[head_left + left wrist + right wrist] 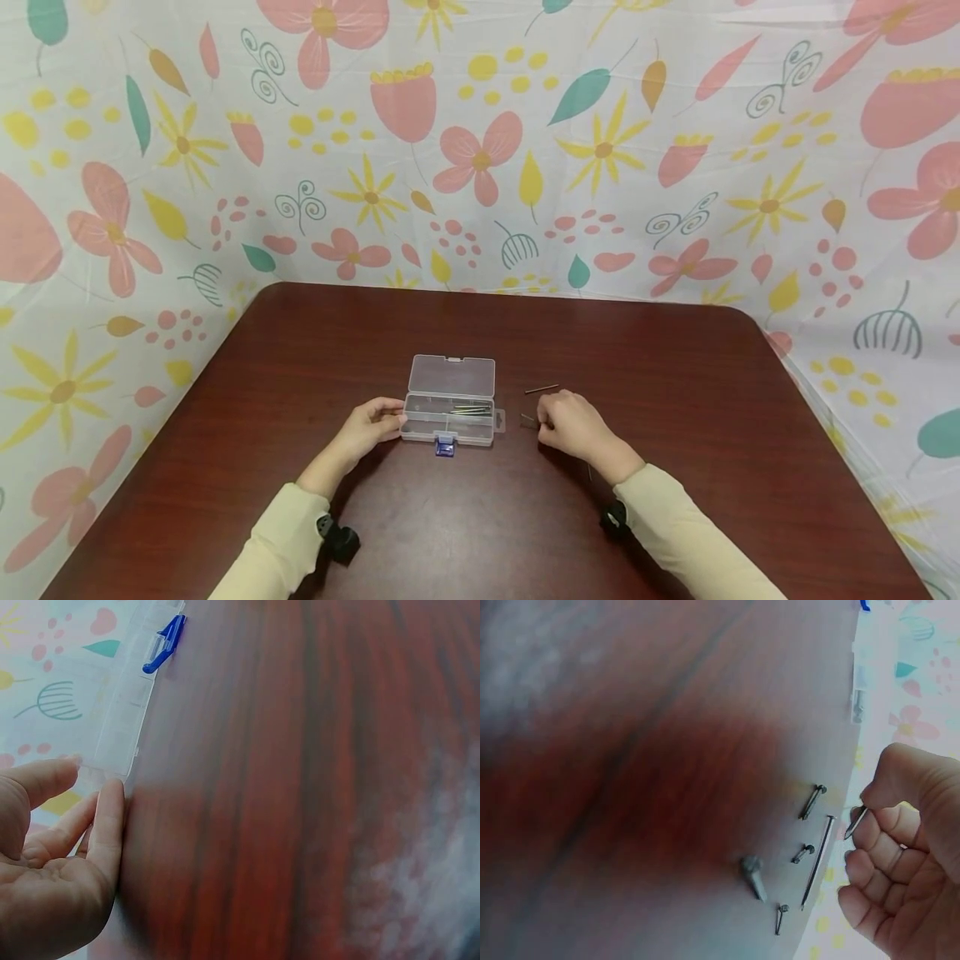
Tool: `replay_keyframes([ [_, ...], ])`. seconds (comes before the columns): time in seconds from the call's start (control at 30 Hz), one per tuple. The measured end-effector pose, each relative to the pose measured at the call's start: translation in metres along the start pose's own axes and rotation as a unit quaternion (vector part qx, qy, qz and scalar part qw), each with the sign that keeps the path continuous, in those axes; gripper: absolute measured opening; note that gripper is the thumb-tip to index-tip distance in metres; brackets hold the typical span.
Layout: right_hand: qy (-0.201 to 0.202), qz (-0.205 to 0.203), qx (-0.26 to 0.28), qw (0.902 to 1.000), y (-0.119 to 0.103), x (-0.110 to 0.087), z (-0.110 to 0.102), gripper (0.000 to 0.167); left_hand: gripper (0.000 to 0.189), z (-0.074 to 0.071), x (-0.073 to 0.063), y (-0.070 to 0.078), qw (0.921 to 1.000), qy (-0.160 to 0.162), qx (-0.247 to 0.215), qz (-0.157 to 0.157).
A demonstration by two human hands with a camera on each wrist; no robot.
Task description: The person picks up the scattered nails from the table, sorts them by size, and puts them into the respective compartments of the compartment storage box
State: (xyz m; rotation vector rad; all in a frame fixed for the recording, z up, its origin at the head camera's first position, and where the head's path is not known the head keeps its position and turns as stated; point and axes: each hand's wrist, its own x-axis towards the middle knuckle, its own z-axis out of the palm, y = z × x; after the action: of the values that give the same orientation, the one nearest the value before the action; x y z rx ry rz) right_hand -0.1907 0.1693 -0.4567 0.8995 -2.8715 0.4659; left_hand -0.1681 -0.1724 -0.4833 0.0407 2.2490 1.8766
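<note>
A clear plastic box (420, 429) lies with its lid (452, 377) laid back and a blue latch (445, 447) undone at the front. Several nails (471, 410) lie in its back right part. My left hand (372, 425) holds the box's left end, thumb and fingertips at the corner, as the left wrist view also shows. To the right of the box, my right hand (573, 425) pinches a metal nail (857, 823) between thumb and forefinger, its pointed end showing. Below that hand, a long nail (819, 862) and several shorter fasteners (802, 853) lie on the table.
The dark red wooden table (450, 533) has rounded far corners. A flower-patterned cloth (480, 167) hangs behind it and along both sides. One long nail (542, 389) lies beyond the right hand. A black wrist camera (341, 542) sits by the left sleeve.
</note>
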Motion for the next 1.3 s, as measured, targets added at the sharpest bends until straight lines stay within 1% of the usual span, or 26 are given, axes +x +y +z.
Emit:
replay_keyframes([
  [0.17,0.033,-0.014,0.011,0.9993,-0.001,0.001,-0.002,0.009,0.037,0.001,-0.001,0.001,1.0000,0.002,-0.001,0.000],
  [0.27,0.055,-0.020,0.024,0.9980,-0.002,0.002,-0.002,0.012,0.037,0.001,-0.001,0.001,1.0000,0.002,-0.001,0.000],
  [0.4,0.092,-0.039,0.033,0.9945,-0.003,0.003,-0.002,0.015,0.037,0.001,-0.001,0.001,1.0000,0.000,-0.002,0.000],
  [0.5,0.108,-0.044,0.041,0.9923,-0.005,0.004,-0.003,0.016,0.038,0.001,-0.001,0.000,1.0000,-0.004,-0.002,0.000],
  [0.73,0.106,-0.026,0.074,0.9913,-0.011,0.008,-0.006,0.016,0.038,0.000,-0.001,0.000,1.0000,-0.004,0.000,0.001],
  [0.9,0.115,-0.027,0.086,0.9893,-0.016,0.014,-0.005,0.015,0.038,0.000,0.000,0.000,1.0000,-0.003,0.003,0.002],
  [1.0,0.110,-0.026,0.091,0.9894,-0.018,0.018,-0.004,0.015,0.039,-0.001,0.000,0.000,1.0000,-0.003,0.002,0.001],
  [1.17,0.097,-0.021,0.115,0.9885,-0.022,0.022,-0.001,0.015,0.039,-0.001,0.001,-0.002,1.0000,-0.005,0.002,0.002],
  [1.3,0.100,-0.021,0.132,0.9860,-0.024,0.026,0.003,0.014,0.038,-0.001,0.001,-0.002,1.0000,-0.004,0.002,-0.001],
])
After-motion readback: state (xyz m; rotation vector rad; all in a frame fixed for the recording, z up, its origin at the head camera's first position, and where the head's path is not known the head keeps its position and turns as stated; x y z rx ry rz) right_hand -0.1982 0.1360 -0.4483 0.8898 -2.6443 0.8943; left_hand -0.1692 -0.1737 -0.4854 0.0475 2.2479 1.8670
